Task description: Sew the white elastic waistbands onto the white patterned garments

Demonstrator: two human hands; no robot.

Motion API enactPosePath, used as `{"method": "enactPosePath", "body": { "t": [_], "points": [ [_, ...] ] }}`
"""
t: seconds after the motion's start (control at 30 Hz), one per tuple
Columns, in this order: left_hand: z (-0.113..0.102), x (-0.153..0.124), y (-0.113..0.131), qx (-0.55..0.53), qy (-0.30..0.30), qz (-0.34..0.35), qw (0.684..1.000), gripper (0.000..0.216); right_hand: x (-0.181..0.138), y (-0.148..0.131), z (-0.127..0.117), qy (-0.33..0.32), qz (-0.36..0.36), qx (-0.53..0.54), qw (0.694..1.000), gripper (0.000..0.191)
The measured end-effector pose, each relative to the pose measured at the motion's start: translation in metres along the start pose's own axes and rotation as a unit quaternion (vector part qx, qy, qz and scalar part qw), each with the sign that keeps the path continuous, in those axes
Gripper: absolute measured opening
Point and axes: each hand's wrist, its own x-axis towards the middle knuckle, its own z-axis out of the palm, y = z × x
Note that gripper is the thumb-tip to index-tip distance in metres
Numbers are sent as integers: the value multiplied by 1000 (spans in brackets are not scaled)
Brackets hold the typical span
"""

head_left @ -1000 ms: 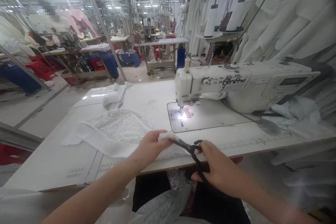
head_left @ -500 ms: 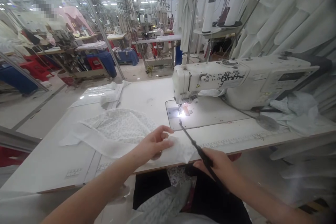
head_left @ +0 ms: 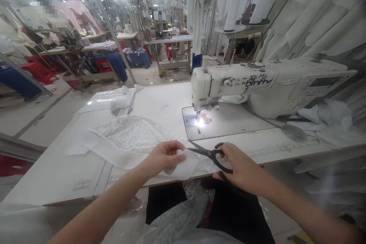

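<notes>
My left hand (head_left: pixel 166 156) pinches the edge of a white fabric piece (head_left: pixel 126 137) with a faint pattern and a plain white band. The cloth spreads leftward over the sewing table (head_left: pixel 160 99), and part of it hangs at the front edge. In my right hand (head_left: pixel 237 164) is a pair of black-handled scissors (head_left: pixel 210 153), fingers in the loops. Their blades are spread apart and point left, with the tips close to the fabric at my left fingertips. Whether the blades touch the cloth I cannot tell.
A white sewing machine (head_left: pixel 234 84) stands behind my hands, its lamp lit over the needle plate (head_left: pixel 197 129). Crumpled pale cloth (head_left: pixel 331 122) lies at the right end. Thread cones (head_left: pixel 233 11) rise behind the machine, and white garments (head_left: pixel 320 19) hang at the right.
The scissors have turned from pointing at the needle plate to pointing left, and their blades have opened. My left hand has closed its fingers on the fabric edge.
</notes>
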Motion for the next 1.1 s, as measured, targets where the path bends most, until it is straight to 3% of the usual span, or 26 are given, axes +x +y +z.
{"method": "enactPosePath", "body": {
  "t": [0.13,0.47,0.7,1.0,1.1],
  "points": [
    [0,0,-1,25,10,-4,1000,27,0,-1,-1,-16,-24,-26,999,34],
    [2,5,-5,54,46,-18,997,34,2,-1,-6,-16,-42,-53,998,36],
    [3,6,-6,32,23,-43,998,32,0,9,-4,-48,-23,-87,995,42],
    [5,5,-7,45,1,-79,996,31,-6,8,-5,-37,-47,-92,994,35],
    [-2,1,-2,67,-31,-71,995,32,-5,21,-6,-32,-16,-82,996,37]
  ]
}}
